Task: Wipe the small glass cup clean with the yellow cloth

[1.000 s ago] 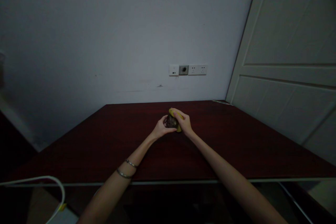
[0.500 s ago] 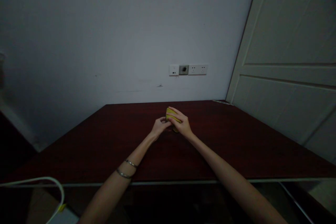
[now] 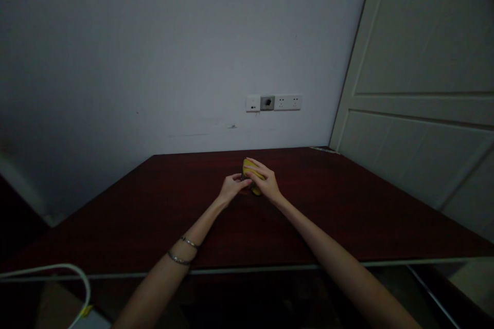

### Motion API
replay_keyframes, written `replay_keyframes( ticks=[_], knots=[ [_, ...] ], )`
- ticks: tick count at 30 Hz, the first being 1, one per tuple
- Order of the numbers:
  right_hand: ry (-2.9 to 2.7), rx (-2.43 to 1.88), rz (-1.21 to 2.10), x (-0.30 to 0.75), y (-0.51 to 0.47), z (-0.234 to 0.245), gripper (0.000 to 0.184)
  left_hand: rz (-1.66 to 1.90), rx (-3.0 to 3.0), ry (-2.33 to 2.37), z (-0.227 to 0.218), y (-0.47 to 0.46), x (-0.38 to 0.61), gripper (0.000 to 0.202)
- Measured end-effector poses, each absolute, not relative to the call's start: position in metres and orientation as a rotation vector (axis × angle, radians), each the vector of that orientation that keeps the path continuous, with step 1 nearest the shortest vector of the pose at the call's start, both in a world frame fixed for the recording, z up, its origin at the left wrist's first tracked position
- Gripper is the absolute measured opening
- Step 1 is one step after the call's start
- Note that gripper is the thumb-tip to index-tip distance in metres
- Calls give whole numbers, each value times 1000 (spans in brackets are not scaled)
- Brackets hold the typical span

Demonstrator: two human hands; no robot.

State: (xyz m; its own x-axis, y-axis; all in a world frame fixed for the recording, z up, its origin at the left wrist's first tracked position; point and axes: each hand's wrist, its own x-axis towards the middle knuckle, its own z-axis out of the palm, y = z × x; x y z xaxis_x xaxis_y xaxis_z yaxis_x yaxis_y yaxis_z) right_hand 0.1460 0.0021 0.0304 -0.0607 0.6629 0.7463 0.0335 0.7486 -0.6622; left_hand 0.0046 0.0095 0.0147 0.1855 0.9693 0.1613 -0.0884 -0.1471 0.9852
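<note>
Over the middle of the dark red table, my right hand is closed around a soft yellow cloth. Part of the cloth hangs out below the palm. My left hand meets it from the left, thumb and fingers pinched together at the cloth's edge. A dark sliver shows between the left fingers and the cloth. What it belongs to is too small and too covered to make out.
Behind the table is a pale wall with a row of sockets. A white panelled door stands along the right side. At the lower left, a white cable loops over the front edge.
Both hands stay together at nearly the same place. The cloth has shifted slightly in the right hand, its lower part showing more below the palm. The view has turned a little.
</note>
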Motion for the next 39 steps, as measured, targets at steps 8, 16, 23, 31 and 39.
replay_keyframes(
  ticks=[8,16,23,31,39],
  knots=[
    [-1413,-692,794,152,19,27,37,1195,1425,924,12,9,5,61],
    [-1609,-556,634,156,11,32,31,1122,1380,885,13,5,5,50],
    [-1672,-530,610,157,8,37,29,1150,1326,885,15,4,6,55],
    [-1538,-596,727,153,16,32,36,1192,1323,881,13,5,5,52],
    [-1685,-517,511,145,-5,35,31,1289,1145,878,8,10,5,51]
  ],
)
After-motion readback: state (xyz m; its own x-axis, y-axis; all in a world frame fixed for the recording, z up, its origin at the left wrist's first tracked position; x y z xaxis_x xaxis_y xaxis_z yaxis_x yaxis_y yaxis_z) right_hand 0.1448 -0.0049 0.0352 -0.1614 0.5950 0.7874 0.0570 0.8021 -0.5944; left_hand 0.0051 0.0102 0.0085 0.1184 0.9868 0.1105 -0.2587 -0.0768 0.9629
